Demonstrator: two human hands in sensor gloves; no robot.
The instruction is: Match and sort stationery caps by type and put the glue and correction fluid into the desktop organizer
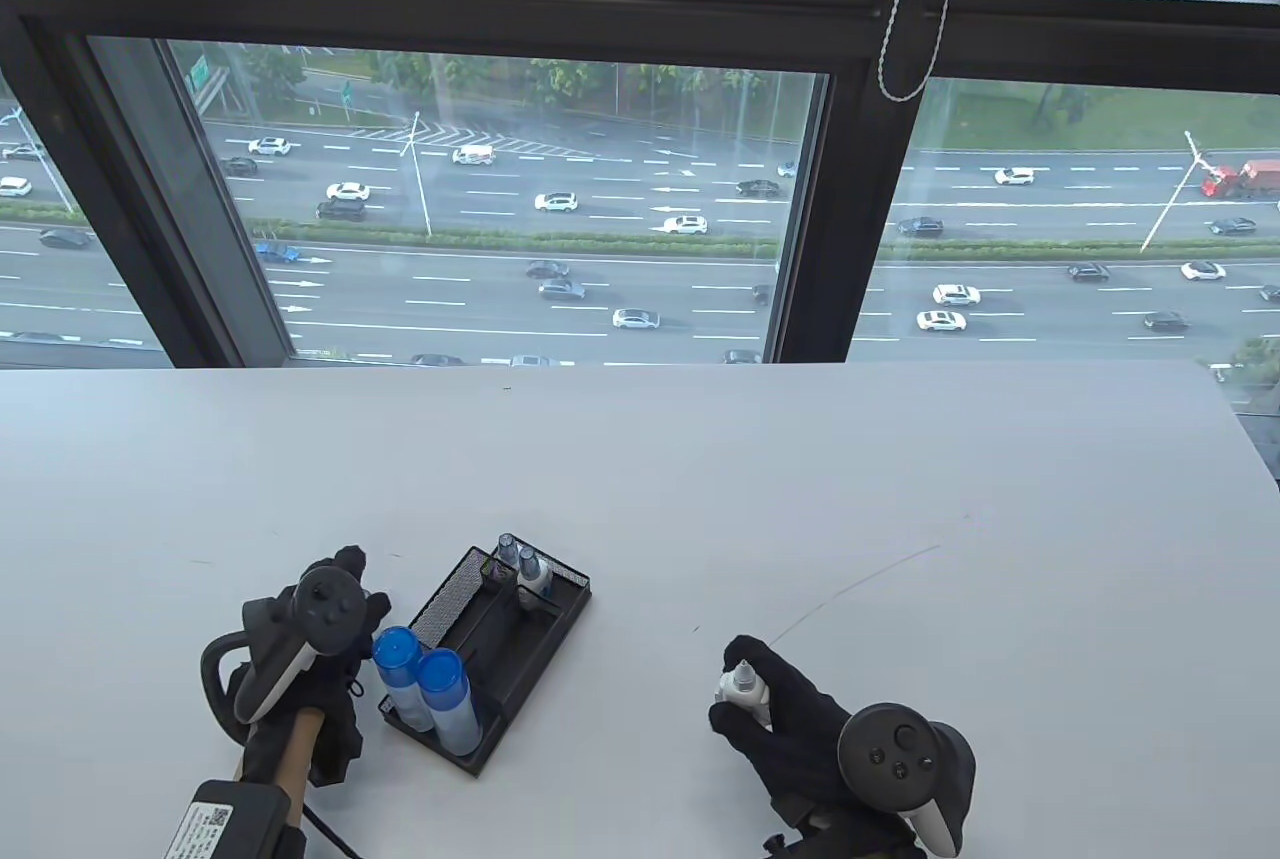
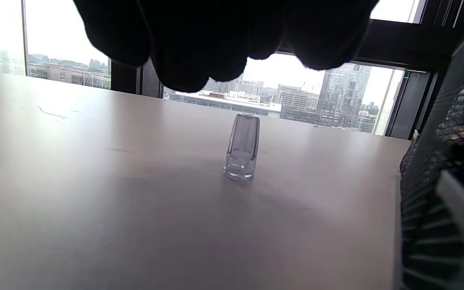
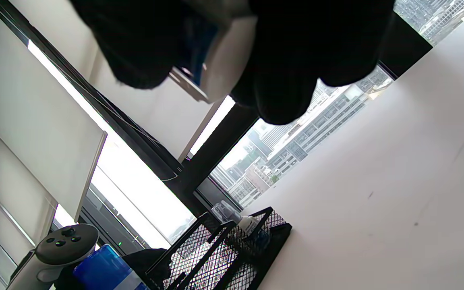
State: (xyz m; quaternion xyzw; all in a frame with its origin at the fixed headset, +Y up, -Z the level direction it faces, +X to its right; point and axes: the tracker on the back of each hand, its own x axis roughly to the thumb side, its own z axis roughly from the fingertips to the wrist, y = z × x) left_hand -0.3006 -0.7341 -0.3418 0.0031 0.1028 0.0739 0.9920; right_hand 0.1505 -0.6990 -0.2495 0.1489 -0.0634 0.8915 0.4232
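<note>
A black mesh desktop organizer [image 1: 545,664] stands at the near left of the white table. Two blue-capped glue sticks [image 1: 425,684] stand in its near compartment, and two clear-capped correction fluid bottles [image 1: 522,564] stand in its far corner. My right hand [image 1: 750,704] grips an uncapped white correction fluid bottle [image 1: 738,681], seen between the fingers [image 3: 280,60] in the right wrist view. My left hand [image 1: 355,584] hovers left of the organizer, holding nothing. Just below its fingers [image 2: 199,48] a clear cap [image 2: 242,147] stands upright on the table, apart from them. The left hand hides this cap in the table view.
The organizer's mesh wall [image 2: 437,181] is close on the right of the left hand. A large window runs along the table's far edge [image 1: 640,369]. The left hand's tracker [image 3: 63,241] and a glue stick [image 3: 103,270] show beside the organizer [image 3: 224,249] in the right wrist view.
</note>
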